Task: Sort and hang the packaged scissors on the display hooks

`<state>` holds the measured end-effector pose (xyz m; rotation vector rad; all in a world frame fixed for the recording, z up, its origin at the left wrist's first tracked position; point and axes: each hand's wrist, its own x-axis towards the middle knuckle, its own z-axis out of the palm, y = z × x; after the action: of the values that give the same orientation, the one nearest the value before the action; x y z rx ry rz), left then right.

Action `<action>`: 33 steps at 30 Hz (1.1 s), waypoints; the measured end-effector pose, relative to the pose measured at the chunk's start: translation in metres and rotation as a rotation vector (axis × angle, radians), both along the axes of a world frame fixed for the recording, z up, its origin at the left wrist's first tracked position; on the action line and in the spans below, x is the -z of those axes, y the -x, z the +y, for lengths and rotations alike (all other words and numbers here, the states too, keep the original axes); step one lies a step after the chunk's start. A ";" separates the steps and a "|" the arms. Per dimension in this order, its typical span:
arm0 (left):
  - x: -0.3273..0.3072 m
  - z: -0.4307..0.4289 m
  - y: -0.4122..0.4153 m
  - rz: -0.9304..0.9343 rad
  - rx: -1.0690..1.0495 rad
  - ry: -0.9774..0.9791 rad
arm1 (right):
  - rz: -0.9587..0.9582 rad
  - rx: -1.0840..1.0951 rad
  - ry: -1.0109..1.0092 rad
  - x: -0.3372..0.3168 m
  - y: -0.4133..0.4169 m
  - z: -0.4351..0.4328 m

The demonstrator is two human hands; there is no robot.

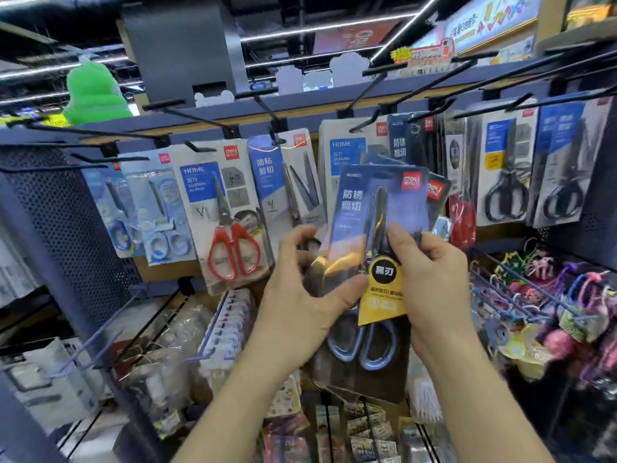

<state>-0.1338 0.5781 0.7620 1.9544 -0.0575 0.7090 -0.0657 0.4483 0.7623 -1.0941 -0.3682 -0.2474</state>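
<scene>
Sorting is the step in hand: your left hand (pixel 300 272) and right hand (pixel 430 272) both grip a fanned stack of scissor packs (pixel 377 225), held near you in front of the display, with none of them hung yet. The front dark-blue pack appears to match the dark packs (pixel 405 142) hanging just beyond. Next, separate the front pack and thread its hang hole over that hook (pixel 415 118).

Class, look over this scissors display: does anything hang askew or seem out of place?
The red-handled scissors pack hangs tilted, its bottom further right than its top. The left hand and right hand grip a fanned stack of dark blue packs, not yet hung.
</scene>
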 end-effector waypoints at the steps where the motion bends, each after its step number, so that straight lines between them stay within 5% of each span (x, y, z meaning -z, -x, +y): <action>1: 0.001 0.000 0.001 -0.036 -0.036 -0.009 | 0.019 0.011 -0.019 0.001 0.000 0.002; 11: 0.007 -0.006 0.005 0.036 -0.096 0.218 | 0.135 0.069 -0.090 0.005 0.014 0.010; 16: 0.002 -0.005 0.006 -0.069 -0.091 0.415 | -0.007 0.194 -0.054 0.014 0.019 0.006; 21: 0.001 -0.012 0.005 -0.162 -0.071 0.582 | -0.144 0.095 0.020 0.021 0.026 -0.002; 33: 0.009 -0.035 0.002 -0.211 -0.001 0.598 | -0.242 -0.097 0.293 0.023 0.039 -0.029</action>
<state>-0.1360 0.5433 0.7532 1.3070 0.0262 0.8203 -0.1050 0.4197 0.7392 -1.3339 -0.6884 -0.2450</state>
